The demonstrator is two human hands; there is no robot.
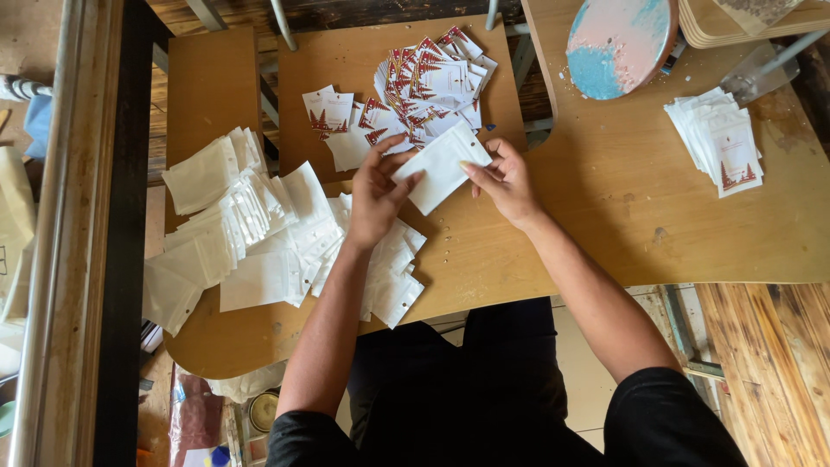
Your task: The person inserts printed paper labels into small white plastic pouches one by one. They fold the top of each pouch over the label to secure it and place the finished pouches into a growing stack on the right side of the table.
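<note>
Both hands (441,186) pinching white pouch (441,164)

white flat pouch (441,166), tilted, above wooden table, between both hands

Bare table (622,216) right of hands (pouch heap (259,242) crowds left).

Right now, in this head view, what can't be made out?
- Whether the white pouch between the left hand and right hand holds a card: it is opaque.
- Print on the red-and-white cards: too small.
- Round blue-and-pink board: cut by the top edge.
- Lower sheets of the white pouch pile: overlapped.
</note>
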